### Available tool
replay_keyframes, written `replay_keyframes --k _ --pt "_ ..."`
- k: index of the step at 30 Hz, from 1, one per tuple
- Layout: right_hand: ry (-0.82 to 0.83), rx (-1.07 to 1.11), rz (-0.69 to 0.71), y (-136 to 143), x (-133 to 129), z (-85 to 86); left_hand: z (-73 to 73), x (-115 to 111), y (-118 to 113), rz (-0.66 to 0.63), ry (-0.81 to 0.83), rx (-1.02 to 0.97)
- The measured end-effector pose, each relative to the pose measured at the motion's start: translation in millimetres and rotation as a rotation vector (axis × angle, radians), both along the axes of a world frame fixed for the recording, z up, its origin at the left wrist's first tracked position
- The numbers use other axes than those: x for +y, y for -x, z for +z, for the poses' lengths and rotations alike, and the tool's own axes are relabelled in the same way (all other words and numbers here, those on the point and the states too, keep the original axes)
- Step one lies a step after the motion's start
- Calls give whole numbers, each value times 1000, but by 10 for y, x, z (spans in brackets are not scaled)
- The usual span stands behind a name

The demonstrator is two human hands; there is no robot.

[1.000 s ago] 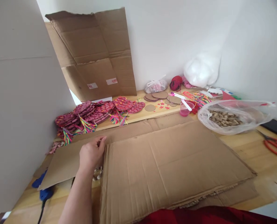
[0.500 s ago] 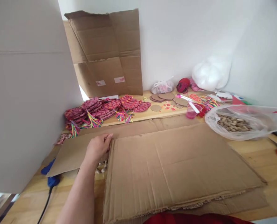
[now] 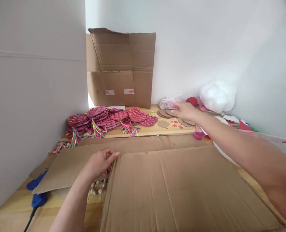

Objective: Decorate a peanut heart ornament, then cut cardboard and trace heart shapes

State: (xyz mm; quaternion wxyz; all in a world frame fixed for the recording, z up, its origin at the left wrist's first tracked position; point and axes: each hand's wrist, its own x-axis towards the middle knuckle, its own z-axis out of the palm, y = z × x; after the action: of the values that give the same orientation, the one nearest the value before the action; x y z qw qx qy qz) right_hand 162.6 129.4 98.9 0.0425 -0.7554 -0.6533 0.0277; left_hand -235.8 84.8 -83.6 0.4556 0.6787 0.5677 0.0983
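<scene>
My left hand (image 3: 101,164) is closed on the upper left corner of a large brown cardboard sheet (image 3: 181,190), thumb on top and fingers curled at its edge. Far across the table, my right hand (image 3: 185,112) reaches over the cardboard discs (image 3: 165,113); its fingertips are at the discs' edge, and whether it grips one I cannot make out. Beside the discs lie a single round disc (image 3: 163,124) and small red stars (image 3: 175,125). Another cardboard piece (image 3: 68,164) lies left of my left hand.
Pink round pieces with colourful tassels (image 3: 114,119) are heaped at the back left. A folded cardboard panel (image 3: 123,67) leans on the wall. A white bag (image 3: 218,96) stands at the back right. A blue tool (image 3: 39,199) with a black cord lies left.
My right arm has come in from the right and extends to the discs. The view has shifted, so the back items appear lower. My left hand stays at the sheet's corner.
</scene>
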Motion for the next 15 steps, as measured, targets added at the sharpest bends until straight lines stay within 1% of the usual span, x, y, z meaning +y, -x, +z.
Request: replay_keyframes --k 3,4,6,8,10,15 --pt "108 -148 -115 -224 260 -424 -52 -10 -2 3 73 -70" --pt "131 -186 -141 -303 321 -542 -72 -10 -2 10 100 -95" --pt "166 -245 -174 -448 408 -725 -111 -9 1 19 141 -135" --pt "190 -287 -198 -565 466 -842 -148 -8 10 17 171 -168" --pt "203 -318 -213 -646 514 -918 -181 -9 23 9 195 -197" --pt "219 -369 -219 -732 607 -1029 -217 -19 38 -1 216 -234"
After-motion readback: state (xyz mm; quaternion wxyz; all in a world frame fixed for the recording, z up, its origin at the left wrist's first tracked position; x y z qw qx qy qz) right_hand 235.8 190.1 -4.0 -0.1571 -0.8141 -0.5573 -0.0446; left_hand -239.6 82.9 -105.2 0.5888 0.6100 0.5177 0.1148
